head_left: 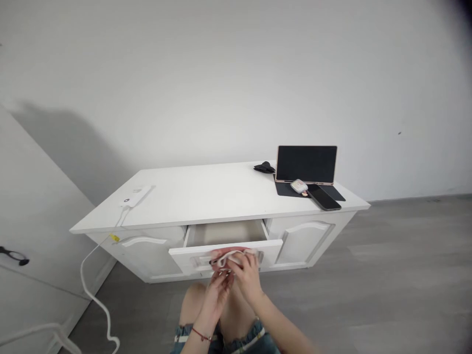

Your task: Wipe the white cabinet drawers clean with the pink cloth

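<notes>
Just in front of the open drawer (224, 235) at the desk's (206, 194) front edge, my left hand (217, 290) and right hand (246, 278) hold a pink-and-white bundle (230, 256). Both sets of fingers pinch it. A tablet (306, 164) and phone (323, 198) sit at the desk's right end.

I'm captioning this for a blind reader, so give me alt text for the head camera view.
Two hands, left hand and right hand, hold a small pink and white item together before an open drawer of a low white cabinet. On top sit a tablet, phone and power strip.
</notes>
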The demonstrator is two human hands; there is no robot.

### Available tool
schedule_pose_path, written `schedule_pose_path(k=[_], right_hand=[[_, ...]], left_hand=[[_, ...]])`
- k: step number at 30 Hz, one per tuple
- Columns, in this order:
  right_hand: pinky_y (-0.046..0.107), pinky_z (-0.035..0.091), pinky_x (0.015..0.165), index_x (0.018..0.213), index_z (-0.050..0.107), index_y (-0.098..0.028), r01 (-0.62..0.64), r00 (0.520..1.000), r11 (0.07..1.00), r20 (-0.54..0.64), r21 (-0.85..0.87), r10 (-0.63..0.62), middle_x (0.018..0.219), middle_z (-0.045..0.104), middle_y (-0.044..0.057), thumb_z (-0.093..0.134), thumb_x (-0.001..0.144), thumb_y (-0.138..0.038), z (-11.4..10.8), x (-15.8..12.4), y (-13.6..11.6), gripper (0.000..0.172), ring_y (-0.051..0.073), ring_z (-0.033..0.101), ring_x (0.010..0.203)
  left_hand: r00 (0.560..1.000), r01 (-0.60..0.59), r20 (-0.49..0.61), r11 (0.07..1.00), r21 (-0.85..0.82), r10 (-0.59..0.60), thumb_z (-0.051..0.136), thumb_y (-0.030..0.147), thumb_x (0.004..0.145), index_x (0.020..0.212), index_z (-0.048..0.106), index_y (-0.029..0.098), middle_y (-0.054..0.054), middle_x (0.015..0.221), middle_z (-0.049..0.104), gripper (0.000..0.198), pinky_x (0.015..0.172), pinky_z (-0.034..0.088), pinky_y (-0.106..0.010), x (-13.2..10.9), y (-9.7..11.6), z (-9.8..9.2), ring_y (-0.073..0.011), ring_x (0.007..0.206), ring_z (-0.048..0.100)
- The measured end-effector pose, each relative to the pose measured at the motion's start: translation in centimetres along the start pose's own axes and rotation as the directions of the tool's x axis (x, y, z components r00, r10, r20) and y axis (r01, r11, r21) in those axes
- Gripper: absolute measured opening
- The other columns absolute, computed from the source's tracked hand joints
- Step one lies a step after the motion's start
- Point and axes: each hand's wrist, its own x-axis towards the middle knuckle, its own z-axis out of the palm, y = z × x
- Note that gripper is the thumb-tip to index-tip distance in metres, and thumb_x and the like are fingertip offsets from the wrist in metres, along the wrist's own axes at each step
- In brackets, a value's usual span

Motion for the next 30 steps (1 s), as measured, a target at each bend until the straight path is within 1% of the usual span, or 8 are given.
schedule_pose_path(k=[3,7,12,17,20,24,27,30], right_hand=[[0.044,0.040,0.087,0.102,0.067,-0.031,-0.110,0.986,0.994,-0.129,-0.020,0.107,0.108,0.058,0.007,0.046,0.085,-0.008,-2.8,-1.8,4.3,0.035,0.025,0.044,0.103],[0.045,0.044,0.086,0.096,0.066,-0.024,-0.259,0.922,0.964,-0.314,-0.060,0.228,0.109,0.056,0.009,0.044,0.085,-0.008,-5.0,-4.2,9.8,0.030,0.025,0.047,0.103],[0.049,0.045,0.088,0.108,0.064,-0.021,-0.492,0.811,0.868,-0.324,0.072,0.487,0.110,0.055,0.012,0.044,0.085,-0.017,-5.2,-8.0,13.1,0.031,0.027,0.052,0.105],[0.047,0.049,0.088,0.108,0.067,-0.022,-0.671,0.631,0.652,-0.188,0.355,0.752,0.108,0.058,0.011,0.056,0.075,-0.027,-4.0,-12.0,12.2,0.035,0.028,0.058,0.101],[0.041,0.054,0.076,0.101,0.071,-0.022,-0.739,0.481,0.454,-0.083,0.497,0.873,0.101,0.064,0.010,0.061,0.065,-0.028,-3.2,-13.7,10.7,0.038,0.027,0.063,0.089],[0.034,0.056,0.065,0.087,0.075,-0.021,-0.736,0.323,0.187,0.094,0.651,0.942,0.094,0.069,0.009,0.066,0.053,-0.029,-2.6,-14.7,9.0,0.035,0.026,0.066,0.080],[0.032,0.054,0.056,0.082,0.076,-0.021,-0.695,0.263,0.053,0.185,0.717,0.947,0.087,0.070,0.008,0.068,0.048,-0.028,-2.9,-14.2,7.8,0.036,0.025,0.066,0.069],[0.034,0.054,0.056,0.080,0.076,-0.021,-0.702,0.249,0.018,0.222,0.712,0.943,0.082,0.071,0.007,0.069,0.046,-0.031,-3.8,-12.9,6.6,0.036,0.025,0.065,0.066]], left_hand=[[0.996,0.081,-0.046,0.996,-0.030,-0.082,0.063,0.000,0.074,0.069,0.062,0.016,-0.007,0.075,0.074,0.017,0.077,0.058,-0.030,0.0,0.1,0.4,-0.0195,0.077,0.072],[0.992,0.050,-0.114,0.999,0.006,-0.049,0.065,0.000,0.074,0.068,0.059,0.016,-0.004,0.068,0.072,0.018,0.073,0.059,-0.029,0.4,0.1,1.2,-0.0180,0.069,0.072],[0.994,0.015,-0.109,0.996,0.093,-0.005,0.066,0.002,0.074,0.068,0.059,0.016,-0.003,0.067,0.072,0.016,0.072,0.059,-0.029,2.2,0.5,2.0,-0.0173,0.068,0.072],[0.994,0.011,-0.107,0.993,0.118,0.002,0.064,0.002,0.075,0.064,0.055,0.016,-0.002,0.066,0.070,0.021,0.073,0.058,-0.030,5.5,1.3,3.5,-0.0181,0.072,0.072],[0.995,-0.003,-0.094,0.993,0.121,0.015,0.063,0.003,0.077,0.064,0.054,0.016,-0.002,0.066,0.069,0.021,0.075,0.058,-0.030,7.6,1.8,4.3,-0.0172,0.073,0.072],[0.997,-0.027,-0.072,0.993,0.117,0.036,0.062,0.002,0.078,0.063,0.051,0.017,-0.001,0.064,0.067,0.023,0.076,0.057,-0.030,9.4,2.1,4.9,-0.0164,0.072,0.072],[0.996,-0.034,-0.078,0.988,0.151,0.046,0.062,0.005,0.078,0.063,0.052,0.017,-0.001,0.064,0.067,0.022,0.074,0.056,-0.029,9.3,2.3,5.5,-0.0162,0.073,0.072],[0.998,0.026,-0.062,0.964,0.264,-0.010,0.067,0.017,0.077,0.067,0.057,0.016,-0.005,0.067,0.069,0.014,0.069,0.056,-0.030,7.1,2.2,6.5,-0.0166,0.067,0.070]])
